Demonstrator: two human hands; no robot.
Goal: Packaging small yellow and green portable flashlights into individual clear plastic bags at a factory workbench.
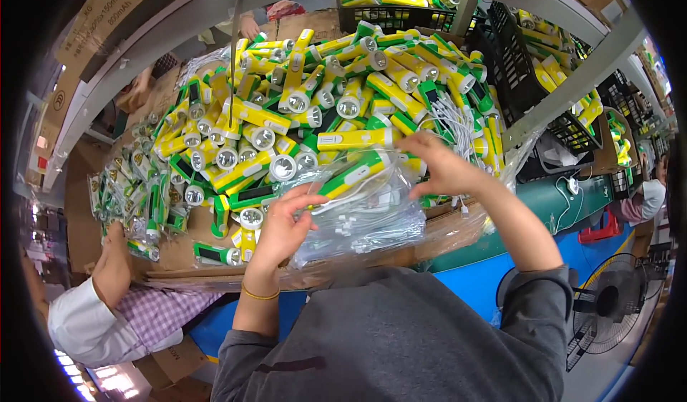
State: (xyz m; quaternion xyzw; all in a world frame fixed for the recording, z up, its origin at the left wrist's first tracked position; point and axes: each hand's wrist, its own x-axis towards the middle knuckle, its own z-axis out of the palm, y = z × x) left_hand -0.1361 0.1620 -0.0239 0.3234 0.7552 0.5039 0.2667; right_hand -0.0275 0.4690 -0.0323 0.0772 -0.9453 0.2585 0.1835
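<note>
A green and yellow flashlight [352, 175] with a white cable lies in a clear plastic bag in front of me, on top of a stack of clear bags [365, 226]. My left hand [285, 223] is closed at the bag's left side, thumb and fingers pinching the thin plastic. My right hand [440, 164] is just beyond the flashlight's right end, its thumb and fingers apart around the edge of the bag. Behind both hands spreads a large heap of yellow and green flashlights [293, 101]. A bundle of white cables [452, 119] lies on the heap's right part.
Bagged flashlights [136, 187] are piled at the left, beside a co-worker's arm [111, 266]. Black crates [512, 65] with more flashlights stand at the right. A metal post [572, 80] slants across there. A black fan [608, 302] is at the lower right.
</note>
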